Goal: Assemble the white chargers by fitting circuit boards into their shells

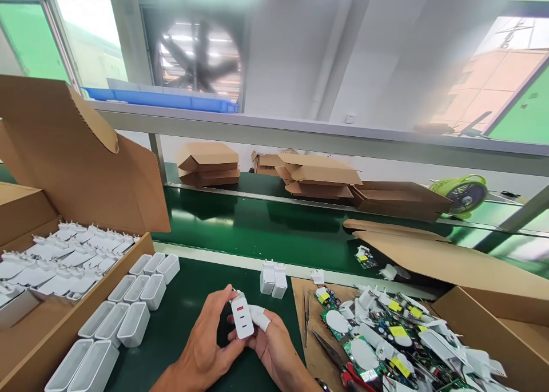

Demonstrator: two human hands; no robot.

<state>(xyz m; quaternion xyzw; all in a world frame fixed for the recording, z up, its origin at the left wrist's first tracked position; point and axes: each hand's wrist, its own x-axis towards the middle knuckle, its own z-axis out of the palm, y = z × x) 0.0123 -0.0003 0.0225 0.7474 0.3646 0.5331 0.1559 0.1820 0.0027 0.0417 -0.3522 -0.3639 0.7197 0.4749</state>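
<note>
Between my two hands, over the green tabletop, is a white charger (242,316) with a red port and several dark ports on the face turned up to me. My left hand (205,330) grips it from the left, fingertips at its upper edge and thumb low. My right hand (274,339), with a white wrap on one digit, closes on its right side; some of its fingers are hidden behind the charger. Just beyond stand two white chargers (273,278). Left of my hands, white open cases (134,323) sit in rows.
At left, an open carton (148,249) holds rows of white parts. At right, circuit boards (364,355) and white pieces lie heaped on cardboard, beside tweezers (306,317) and red-handled pliers (338,362). Another carton (484,317) stands far right. A green belt (257,223) crosses behind.
</note>
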